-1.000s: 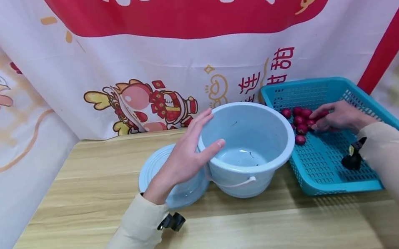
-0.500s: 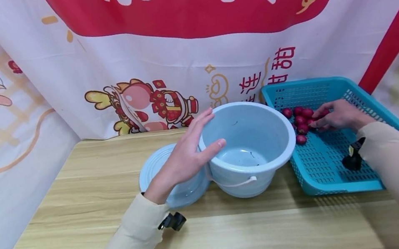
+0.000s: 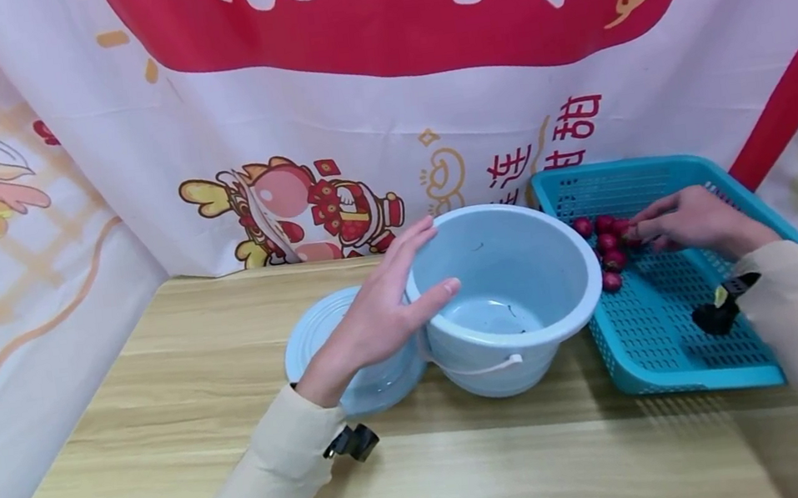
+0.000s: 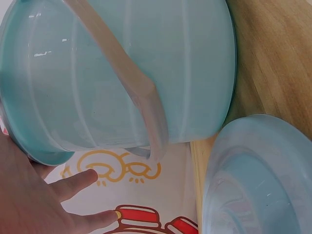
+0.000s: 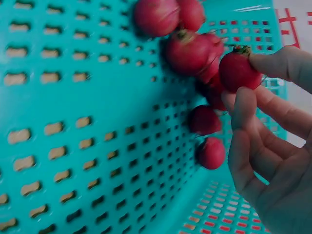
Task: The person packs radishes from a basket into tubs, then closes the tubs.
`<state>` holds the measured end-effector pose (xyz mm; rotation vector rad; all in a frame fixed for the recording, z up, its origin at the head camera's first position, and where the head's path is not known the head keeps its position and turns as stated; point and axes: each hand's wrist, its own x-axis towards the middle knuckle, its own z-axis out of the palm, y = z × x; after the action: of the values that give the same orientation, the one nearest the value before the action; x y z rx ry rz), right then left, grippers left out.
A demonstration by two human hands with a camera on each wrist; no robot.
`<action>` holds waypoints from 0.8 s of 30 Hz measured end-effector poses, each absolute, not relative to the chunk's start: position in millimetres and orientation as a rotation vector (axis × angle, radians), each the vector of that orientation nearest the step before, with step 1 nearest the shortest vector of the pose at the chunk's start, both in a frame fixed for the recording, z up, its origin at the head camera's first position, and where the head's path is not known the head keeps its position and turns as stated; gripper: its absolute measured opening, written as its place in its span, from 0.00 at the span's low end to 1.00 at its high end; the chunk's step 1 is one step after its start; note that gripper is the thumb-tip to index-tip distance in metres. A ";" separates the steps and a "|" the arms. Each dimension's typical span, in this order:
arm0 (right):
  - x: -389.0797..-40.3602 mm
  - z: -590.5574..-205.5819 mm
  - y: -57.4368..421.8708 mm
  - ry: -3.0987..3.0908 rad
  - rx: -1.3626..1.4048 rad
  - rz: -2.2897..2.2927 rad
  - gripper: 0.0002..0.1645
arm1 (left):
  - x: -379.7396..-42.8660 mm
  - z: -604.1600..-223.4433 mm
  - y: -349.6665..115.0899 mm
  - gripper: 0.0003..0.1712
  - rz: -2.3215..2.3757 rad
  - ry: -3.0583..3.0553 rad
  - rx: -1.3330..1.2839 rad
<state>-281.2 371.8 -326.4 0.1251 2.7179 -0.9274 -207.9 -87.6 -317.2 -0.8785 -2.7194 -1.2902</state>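
Observation:
My right hand (image 3: 702, 224) is over the turquoise basket (image 3: 696, 378). In the right wrist view, its thumb and fingertips pinch a round red radish (image 5: 238, 70) with a short green stem stub. Several other radishes (image 5: 185, 53) lie close by in the basket, partly behind the held one. My left hand (image 3: 386, 309) is at the left rim of a light blue bucket (image 3: 502, 370), its fingers extended and its thumb reaching over the rim. Small dark bits lie inside the bucket, and no radish shows there. The left wrist view shows the bucket's outer wall and its handle (image 4: 146, 95).
A round light blue lid (image 3: 311, 328) lies on the wooden table (image 3: 163, 415), left of the bucket and partly under my left forearm. Behind the table hangs a printed cloth (image 3: 350, 104). The basket stands close to the bucket's right side.
My right hand has shifted slightly up and to the right among the radishes, some of which have moved a little. My left hand keeps its place at the bucket. The head view has turned slightly.

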 end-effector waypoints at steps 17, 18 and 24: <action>-263.8 -301.2 342.8 2.858 -0.046 -1.073 0.51 | -206.5 -315.1 -86.9 0.47 -1.295 -2.714 -0.869; -262.8 -300.6 341.3 2.863 -0.051 -1.087 0.50 | -206.5 -315.4 -86.8 0.47 -1.295 -2.715 -0.869; -256.8 -298.9 331.1 2.939 -0.134 -1.173 0.42 | -206.0 -316.8 -87.2 0.47 -1.288 -2.733 -0.856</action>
<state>-256.8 331.1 -298.9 -0.1335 2.9386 -1.1735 -206.0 -87.2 -316.8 -0.8562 -2.7326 -1.2883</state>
